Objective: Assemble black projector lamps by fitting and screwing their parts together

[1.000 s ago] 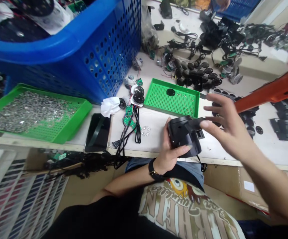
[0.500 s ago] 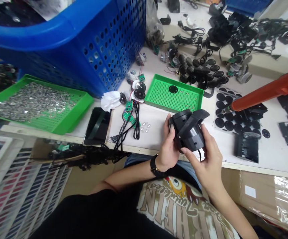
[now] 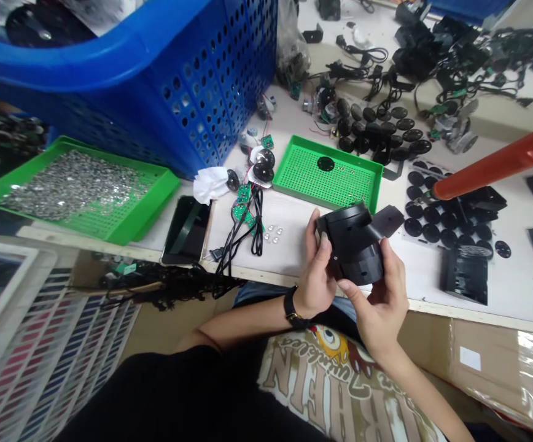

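The left hand (image 3: pixel 318 285) is clamped on the left side of the black housing (image 3: pixel 357 252) and the right hand (image 3: pixel 384 301) (thumb and fingers spread apart) clasps its lower right, above the bench (image 3: pixel 289 212), near the smaller green tray (image 3: pixel 306 178).

Left hand (image 3: pixel 318 283) and right hand (image 3: pixel 384 310) curl toward each other.

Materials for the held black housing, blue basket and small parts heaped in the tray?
Black housing: probably molded plastic, satin-matte; smooth curved surfaces, soft highlights.
Blue basket: likely plastic, semi-gloss; broad sheen on the rim, perforated wall.
Small parts: seemingly metal, shiny; silvery glints, but too small to be sure.
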`<state>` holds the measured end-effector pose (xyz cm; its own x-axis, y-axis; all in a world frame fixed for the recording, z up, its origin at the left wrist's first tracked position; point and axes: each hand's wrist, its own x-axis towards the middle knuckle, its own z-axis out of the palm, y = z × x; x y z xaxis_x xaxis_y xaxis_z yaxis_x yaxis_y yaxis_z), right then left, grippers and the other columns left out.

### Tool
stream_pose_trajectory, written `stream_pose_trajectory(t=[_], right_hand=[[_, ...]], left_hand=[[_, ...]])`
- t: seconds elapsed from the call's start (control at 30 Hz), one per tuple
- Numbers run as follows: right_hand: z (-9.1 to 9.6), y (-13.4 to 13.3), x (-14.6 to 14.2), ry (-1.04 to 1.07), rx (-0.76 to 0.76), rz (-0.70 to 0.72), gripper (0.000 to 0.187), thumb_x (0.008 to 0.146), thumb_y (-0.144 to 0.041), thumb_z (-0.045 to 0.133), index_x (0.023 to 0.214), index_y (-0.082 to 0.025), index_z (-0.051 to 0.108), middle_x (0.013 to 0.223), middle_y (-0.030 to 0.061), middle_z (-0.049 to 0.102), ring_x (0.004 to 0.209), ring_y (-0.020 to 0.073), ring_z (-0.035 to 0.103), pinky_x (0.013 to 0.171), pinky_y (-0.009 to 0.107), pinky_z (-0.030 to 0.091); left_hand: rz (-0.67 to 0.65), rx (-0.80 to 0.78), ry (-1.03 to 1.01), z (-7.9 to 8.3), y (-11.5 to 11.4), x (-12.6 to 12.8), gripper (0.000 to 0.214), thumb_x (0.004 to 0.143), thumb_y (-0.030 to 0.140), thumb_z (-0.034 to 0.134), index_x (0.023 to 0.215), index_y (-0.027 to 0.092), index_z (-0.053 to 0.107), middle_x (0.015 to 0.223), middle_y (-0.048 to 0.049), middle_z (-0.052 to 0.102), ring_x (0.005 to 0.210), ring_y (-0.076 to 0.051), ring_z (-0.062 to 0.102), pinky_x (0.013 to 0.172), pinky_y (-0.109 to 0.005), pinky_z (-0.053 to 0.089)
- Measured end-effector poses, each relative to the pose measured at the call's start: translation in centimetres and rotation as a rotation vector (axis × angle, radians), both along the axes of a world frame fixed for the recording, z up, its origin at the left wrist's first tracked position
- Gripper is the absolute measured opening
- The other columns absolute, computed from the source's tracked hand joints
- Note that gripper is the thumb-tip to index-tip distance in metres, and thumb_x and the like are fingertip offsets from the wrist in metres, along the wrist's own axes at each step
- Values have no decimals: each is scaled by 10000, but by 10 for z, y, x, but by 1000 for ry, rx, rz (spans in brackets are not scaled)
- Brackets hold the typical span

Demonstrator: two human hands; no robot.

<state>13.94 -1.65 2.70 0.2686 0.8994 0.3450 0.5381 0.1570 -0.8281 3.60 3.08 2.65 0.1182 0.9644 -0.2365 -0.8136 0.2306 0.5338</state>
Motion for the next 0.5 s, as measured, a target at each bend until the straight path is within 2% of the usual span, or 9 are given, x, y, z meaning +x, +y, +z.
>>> stream_pose_trajectory(t=[0.23, 0.5], right_hand=[[-5, -2, -2, 13, 19, 14, 860, 810, -337, 850, 1569, -391, 450, 1462, 89, 567, 1373, 306, 547, 1177, 598, 440], [-5, -4, -11, 70, 55, -52, 838, 817, -287, 841, 1559, -388, 466, 1471, 87, 556, 1378, 292, 540, 1193, 598, 426]], left_hand=[[2, -19, 4, -3, 0, -1, 581, 991, 477, 640, 1539, 423, 457, 1590, 23, 544, 1539, -255, 432, 1285, -449, 305], [5, -5, 20, -5, -1, 0, 550, 997, 473, 633, 1524, 423, 483, 1580, 24, 549, 1552, -231, 409, 1288, -421, 301]])
